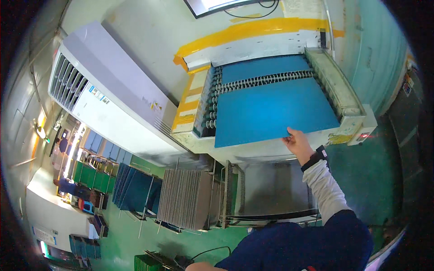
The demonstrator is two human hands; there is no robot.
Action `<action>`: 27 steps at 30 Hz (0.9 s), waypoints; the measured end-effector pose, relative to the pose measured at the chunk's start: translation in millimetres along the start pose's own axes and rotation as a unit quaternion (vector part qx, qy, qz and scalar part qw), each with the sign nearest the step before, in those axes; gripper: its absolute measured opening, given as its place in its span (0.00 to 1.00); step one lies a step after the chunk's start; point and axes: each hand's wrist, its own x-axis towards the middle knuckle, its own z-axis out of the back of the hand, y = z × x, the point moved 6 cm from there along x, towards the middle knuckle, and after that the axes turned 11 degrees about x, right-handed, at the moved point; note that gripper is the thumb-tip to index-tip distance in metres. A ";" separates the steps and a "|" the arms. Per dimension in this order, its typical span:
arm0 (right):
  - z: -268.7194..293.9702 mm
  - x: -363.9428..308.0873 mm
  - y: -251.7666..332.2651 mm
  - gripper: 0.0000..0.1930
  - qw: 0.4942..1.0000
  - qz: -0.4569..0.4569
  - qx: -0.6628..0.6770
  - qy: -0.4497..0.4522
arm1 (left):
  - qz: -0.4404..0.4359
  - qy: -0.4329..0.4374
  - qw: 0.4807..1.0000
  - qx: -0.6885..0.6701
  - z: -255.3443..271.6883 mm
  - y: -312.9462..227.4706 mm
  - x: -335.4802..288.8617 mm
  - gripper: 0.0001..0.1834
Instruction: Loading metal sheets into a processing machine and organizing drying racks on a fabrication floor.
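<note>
My right hand pinches the near edge of a flat blue panel, thumb on top. The panel lies over the rollers of a conveyor machine, its near edge overhanging the front. Farther in, beyond a row of white roller wheels, a second blue panel rests in the machine. A dark band and a pale sleeve cover my right wrist and forearm. Only a small patch of bare skin shows at the lower edge on my left; my left hand is out of view.
Below the machine stands a metal-framed rack. To its left are a rack of upright grey-brown boards and one of dark blue panels. A large white air conditioner stands left of the machine. People are far off at left.
</note>
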 end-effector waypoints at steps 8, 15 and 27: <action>-17.5 -30.4 -18.0 0.16 0.947 -0.245 -0.208 0.020 | 0.004 0.007 1.000 0.001 9.9 8.7 6.7 0.18; -49.6 -41.5 -17.6 0.15 0.948 -0.148 -0.257 0.115 | 0.005 0.018 1.000 -0.002 13.1 12.8 15.1 0.19; -15.3 -99.8 -87.3 0.12 0.828 -0.181 -0.471 0.246 | 0.021 0.022 0.999 -0.015 7.3 6.7 30.7 0.19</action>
